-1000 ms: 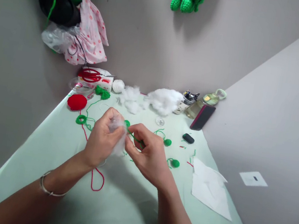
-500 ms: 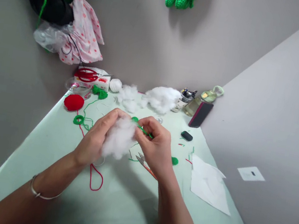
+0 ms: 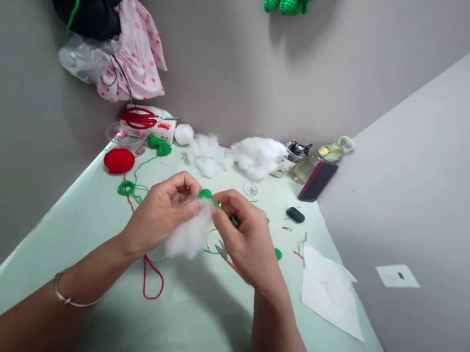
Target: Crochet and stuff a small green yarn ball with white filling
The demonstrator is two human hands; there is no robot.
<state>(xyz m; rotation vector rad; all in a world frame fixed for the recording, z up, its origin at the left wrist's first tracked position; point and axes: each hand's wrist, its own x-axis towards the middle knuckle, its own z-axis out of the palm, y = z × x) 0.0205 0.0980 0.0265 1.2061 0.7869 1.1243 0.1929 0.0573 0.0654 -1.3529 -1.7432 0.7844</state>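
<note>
A tuft of white fibre stuffing [image 3: 187, 236] hangs at my left hand [image 3: 165, 206], whose thumb presses on its top. A small round green crochet piece [image 3: 205, 194] sits between the fingertips of both hands, just above the fluff. My right hand [image 3: 239, 228] is closed on the green piece's right side, and a green strand passes under its fingers. Just below the right hand lie scissors with orange handles [image 3: 230, 259], partly covered by it. A loop of red yarn [image 3: 152, 283] rests on the table below the left hand.
Two heaps of stuffing [image 3: 258, 157] lie at the back, beside a pen cup [image 3: 287, 164], a bottle [image 3: 308, 167] and a phone [image 3: 317, 182]. Red yarn [image 3: 119, 161] and red-handled scissors [image 3: 140, 118] are at left. White paper [image 3: 327, 287] lies at right, near a black oval object [image 3: 296, 214].
My left thumb has come over the top of the stuffing, and its fingers now reach the green piece. The tuft hangs slightly lower, and more of the green piece shows.
</note>
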